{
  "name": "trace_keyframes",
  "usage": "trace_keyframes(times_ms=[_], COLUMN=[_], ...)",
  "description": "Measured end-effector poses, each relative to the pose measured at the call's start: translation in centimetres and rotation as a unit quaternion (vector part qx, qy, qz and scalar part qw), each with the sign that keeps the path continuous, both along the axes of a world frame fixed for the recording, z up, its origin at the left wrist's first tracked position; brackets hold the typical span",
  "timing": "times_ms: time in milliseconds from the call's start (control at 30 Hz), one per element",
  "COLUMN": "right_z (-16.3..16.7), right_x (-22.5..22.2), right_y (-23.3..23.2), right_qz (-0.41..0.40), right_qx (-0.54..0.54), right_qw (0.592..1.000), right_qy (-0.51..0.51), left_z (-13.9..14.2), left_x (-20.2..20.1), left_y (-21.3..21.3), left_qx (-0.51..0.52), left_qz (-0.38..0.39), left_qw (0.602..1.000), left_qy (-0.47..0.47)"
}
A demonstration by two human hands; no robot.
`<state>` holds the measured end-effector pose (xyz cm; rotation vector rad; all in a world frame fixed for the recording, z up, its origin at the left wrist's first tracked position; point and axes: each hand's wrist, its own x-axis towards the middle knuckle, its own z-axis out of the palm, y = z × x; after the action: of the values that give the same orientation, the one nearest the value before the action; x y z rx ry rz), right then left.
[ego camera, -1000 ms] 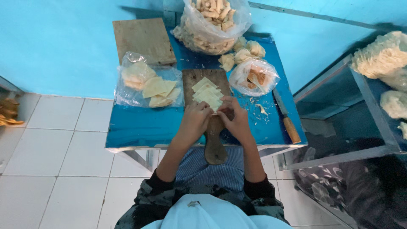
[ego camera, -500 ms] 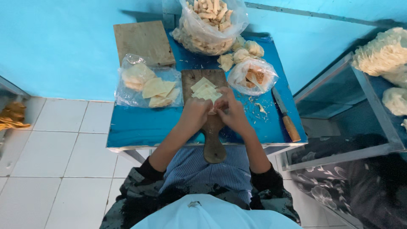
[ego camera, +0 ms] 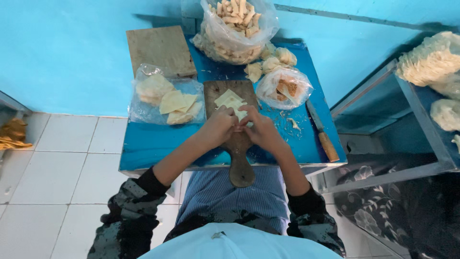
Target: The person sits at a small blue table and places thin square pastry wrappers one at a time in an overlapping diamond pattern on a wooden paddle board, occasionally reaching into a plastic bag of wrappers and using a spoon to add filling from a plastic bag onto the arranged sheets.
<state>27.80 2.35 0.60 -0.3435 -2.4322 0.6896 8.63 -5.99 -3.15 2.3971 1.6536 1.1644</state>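
Thin pale dough squares (ego camera: pixel 230 100) lie stacked on a worn wooden paddle board (ego camera: pixel 225 91), whose rounded handle hangs past the near edge of the blue table (ego camera: pixel 153 144). The left hand (ego camera: pixel 218 127) and right hand (ego camera: pixel 261 130) meet over the near end of that board, fingers curled together on one soft sheet; what the fingertips pinch is too small to make out. Left of the board sits a crinkled clear bag of flat yellowish wafers (ego camera: pixel 167 100); behind that, a bare square wooden block (ego camera: pixel 160 50). Right of the board, a small bag with brownish filling (ego camera: pixel 283 88), scattered crumbs, and a wooden-handled knife (ego camera: pixel 322 134) near the table's right edge. Beyond the board, a large bag of folded pieces (ego camera: pixel 235 29) is cut off at the top. Bare blue surface lies left of the board handle.
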Motion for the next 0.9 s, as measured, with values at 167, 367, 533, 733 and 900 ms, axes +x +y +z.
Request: trace_keyframes(times_ms=[167, 367, 533, 733, 900], right_z=[-0.4, -0.2, -0.4, -0.9, -0.8], right_x=[-0.1, -0.5, -0.3, -0.2, -0.1], right_y=[1.4, 2.3, 1.6, 1.0, 1.0], right_qz=[0.036, 0.043, -0.006, -0.003, -0.005], right_qx=[-0.029, -0.108, -0.049, 0.132, 0.150], right_qw=[0.999, 0.993, 0.999, 0.990, 0.988], right_qy=[0.024, 0.022, 0.001, 0.046, 0.024], left_z=[-0.6, -0.7, -0.1, 0.4, 0.4], left_x=[-0.6, -1.5, -1.1, -0.6, -0.6], left_y=[1.2, 2.3, 1.8, 1.3, 1.0], left_qx=[-0.030, -0.098, -0.043, -0.042, -0.026], left_qz=[-0.012, -0.015, 0.039, 0.063, 0.076], left_qw=[0.999, 0.993, 0.998, 0.996, 0.997], left_qy=[-0.009, -0.065, 0.031, 0.047, 0.018])
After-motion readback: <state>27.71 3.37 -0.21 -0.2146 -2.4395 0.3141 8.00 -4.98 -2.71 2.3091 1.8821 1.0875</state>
